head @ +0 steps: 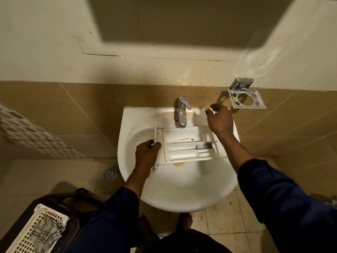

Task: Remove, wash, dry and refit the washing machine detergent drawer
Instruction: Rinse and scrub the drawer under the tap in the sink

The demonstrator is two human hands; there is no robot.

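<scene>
My left hand (148,149) curls round the front panel of the detergent drawer (184,145), gripping its left end. The right hand (219,119) hovers near the tap (182,112), blurred, so I cannot tell whether its fingers pinch anything. The drawer lies across the sink (175,199) under the spout, compartments up. The risk I see is that only one hand holds it (and only at one end) - a hard jet could splash out, or wet plastic could twist loose. It is white, with rusty-brown stains in the big compartment and dark grime in a narrow one.
</scene>
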